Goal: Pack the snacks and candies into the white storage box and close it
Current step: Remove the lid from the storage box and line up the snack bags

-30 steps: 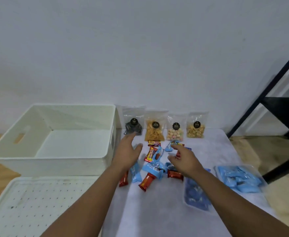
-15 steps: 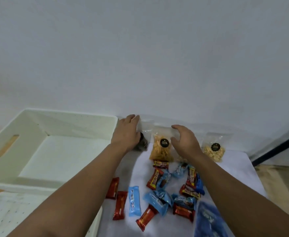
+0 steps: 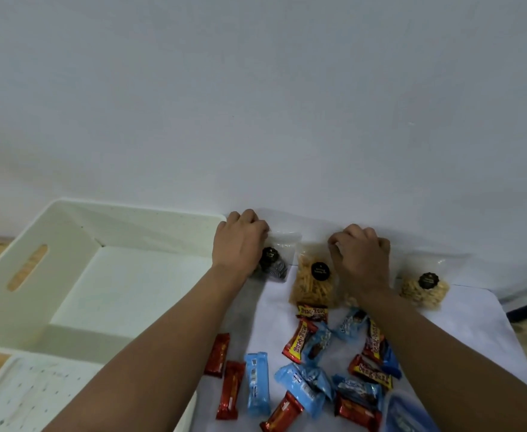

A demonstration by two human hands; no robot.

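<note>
While both arms reach forward to the wall, the left hand (image 3: pixel 240 241) is curled closed on the top edge of a clear bag of dark candies (image 3: pixel 274 265), which stands against the wall just beside the white storage box (image 3: pixel 78 227). The right hand (image 3: pixel 360 257) is also bent closed, with its fingers on the top of the bag of yellow sticks (image 3: pixel 310 283); it covers another bag behind the wrist, so I cannot tell if it grips one bag or two. A bag of pale nuts (image 3: pixel 424 289) stands alone to the right, apart from the hand.

The box is open and has nothing inside (its lid (image 3: pixel 78 397) lies flat in front of it, at the lower left). On the white table (image 3: pixel 474 325), between the forearms, small wrapped bars are scattered — red wrappers (image 3: pixel 233 389) and blue wrappers (image 3: pixel 257 383) mixed together, some overlapping.
</note>
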